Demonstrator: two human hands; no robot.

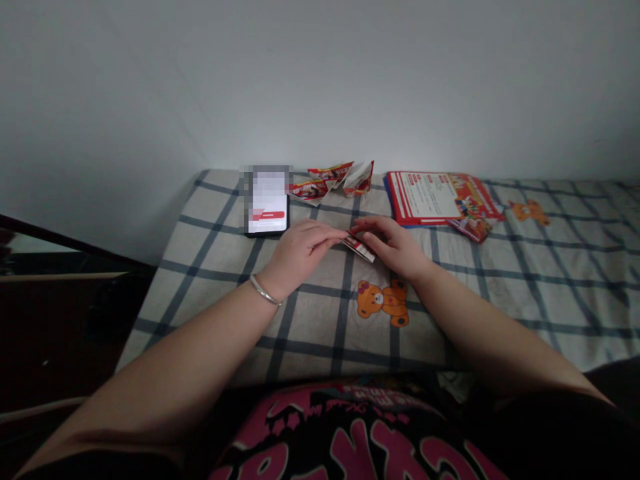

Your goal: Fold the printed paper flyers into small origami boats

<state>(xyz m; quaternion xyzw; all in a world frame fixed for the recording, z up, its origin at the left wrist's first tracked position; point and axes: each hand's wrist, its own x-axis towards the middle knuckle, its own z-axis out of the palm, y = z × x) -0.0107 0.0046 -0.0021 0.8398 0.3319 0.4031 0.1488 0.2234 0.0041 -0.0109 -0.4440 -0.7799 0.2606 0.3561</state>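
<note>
Between my two hands is a small folded piece of printed paper (pixel 361 248), red and white, just above the checked cloth. My left hand (pixel 306 252) has its fingers pressed together at the paper's left end. On the other side, my right hand (pixel 393 243) pinches the paper's right part between thumb and curled fingers. A silver bangle (pixel 265 291) circles my left wrist. Beyond the hands stand several folded red-and-white papers (pixel 313 191), bent into zigzags. Farther right lies a stack of red-bordered printed sheets (pixel 425 197), with a small folded paper (pixel 473 229) at its front corner.
A phone (pixel 269 203) with a lit, partly blurred screen lies at the back left. The checked cloth (pixel 310 333) with bear prints covers the table, whose left edge drops to a dark area. A pale wall (pixel 320 80) rises behind.
</note>
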